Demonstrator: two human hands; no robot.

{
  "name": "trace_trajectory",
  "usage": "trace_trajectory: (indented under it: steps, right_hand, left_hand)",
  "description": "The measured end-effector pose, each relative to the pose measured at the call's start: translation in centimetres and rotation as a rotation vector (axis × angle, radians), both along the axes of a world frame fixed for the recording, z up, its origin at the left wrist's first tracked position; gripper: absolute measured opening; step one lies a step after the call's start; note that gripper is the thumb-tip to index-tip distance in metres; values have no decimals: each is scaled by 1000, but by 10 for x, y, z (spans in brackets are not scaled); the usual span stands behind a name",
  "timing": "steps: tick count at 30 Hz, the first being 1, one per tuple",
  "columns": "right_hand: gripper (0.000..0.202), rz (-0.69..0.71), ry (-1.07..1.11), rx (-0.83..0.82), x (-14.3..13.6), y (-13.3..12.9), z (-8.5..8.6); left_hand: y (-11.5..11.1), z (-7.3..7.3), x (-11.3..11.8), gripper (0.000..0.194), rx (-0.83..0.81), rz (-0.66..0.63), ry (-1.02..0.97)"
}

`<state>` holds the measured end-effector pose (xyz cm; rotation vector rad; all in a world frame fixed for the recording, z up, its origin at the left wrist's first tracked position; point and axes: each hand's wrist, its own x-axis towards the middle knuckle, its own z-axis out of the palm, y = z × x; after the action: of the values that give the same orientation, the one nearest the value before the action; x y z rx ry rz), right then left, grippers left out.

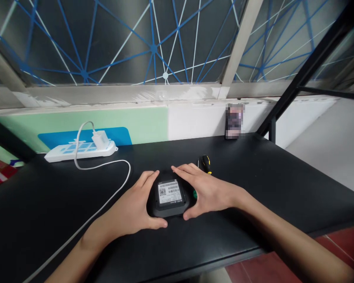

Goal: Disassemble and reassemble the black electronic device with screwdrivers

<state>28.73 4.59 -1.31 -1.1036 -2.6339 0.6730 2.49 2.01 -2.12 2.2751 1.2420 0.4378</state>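
A black, squarish electronic device (168, 210) lies on the black table with its labelled face up. Its white label (169, 192) carries a QR code and barcodes. My left hand (132, 206) grips the device along its left side, fingers at the far corner and thumb at the near one. On the opposite side my right hand (208, 188) curves round it in the same way. A small green object (195, 194) shows beside the right palm, mostly hidden. Just beyond the right hand is a black and yellow screwdriver handle (206, 163).
A white power strip (81, 152) with a charger (100, 139) lies at the back left. Its white cable (106, 202) runs forward past my left arm. A phone-like object (235, 122) leans on the wall. Red packaging (0, 171) sits far left; black frame bars (286, 100) flank the table.
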Motion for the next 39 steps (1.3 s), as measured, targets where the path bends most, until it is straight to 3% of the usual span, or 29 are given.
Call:
trace_trajectory:
  steps: [11, 19, 28, 39]
  right_hand:
    - [124, 42, 120, 80, 2, -3, -3]
    - [118, 45, 96, 67, 2, -2, -6]
    - [119, 55, 147, 73, 0, -5, -3]
    - [119, 65, 176, 115, -2, -2, -5]
  left_hand:
    - [1, -8, -1, 116, -47, -19, -46]
    - [2, -3, 1, 102, -6, 23, 19]
    - [1, -1, 1, 113, -40, 27, -24]
    - [1, -2, -5, 105, 7, -21, -48]
